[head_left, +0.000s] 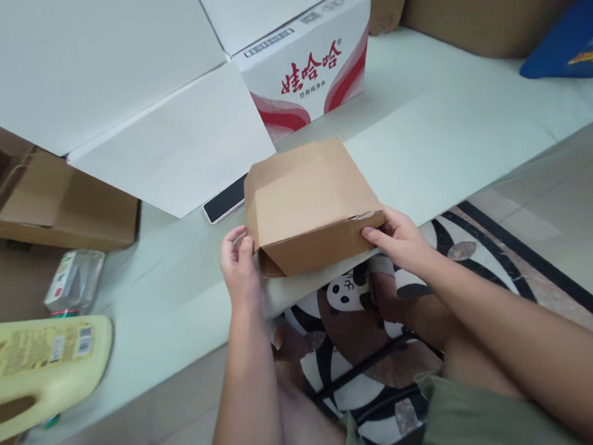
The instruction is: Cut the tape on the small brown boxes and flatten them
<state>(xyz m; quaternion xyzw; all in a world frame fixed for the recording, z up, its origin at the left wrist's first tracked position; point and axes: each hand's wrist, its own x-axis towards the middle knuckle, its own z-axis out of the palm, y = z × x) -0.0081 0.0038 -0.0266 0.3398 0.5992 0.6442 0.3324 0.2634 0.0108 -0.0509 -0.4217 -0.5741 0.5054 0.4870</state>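
Note:
A brown cardboard box [309, 190] is held between my two hands at the front edge of the table. Its broad top panel faces up, and a loose flap shows at its near left corner. My left hand [239, 258] grips that left corner with thumb and fingers. At the near right corner, my right hand [394, 235] presses its thumb on the front side, its fingers partly hidden behind. Just behind the box's left side lies a flat device with a black face and white rim [224, 200], partly covered by the box.
White cartons [175, 136] and a red-and-white water carton [314, 68] stand at the back. Brown boxes [70, 194] are at left. A pale yellow jug [44, 372] and clear plastic bottle [76, 280] lie on the pale table covering [173, 295]. A blue item [566, 46] is far right.

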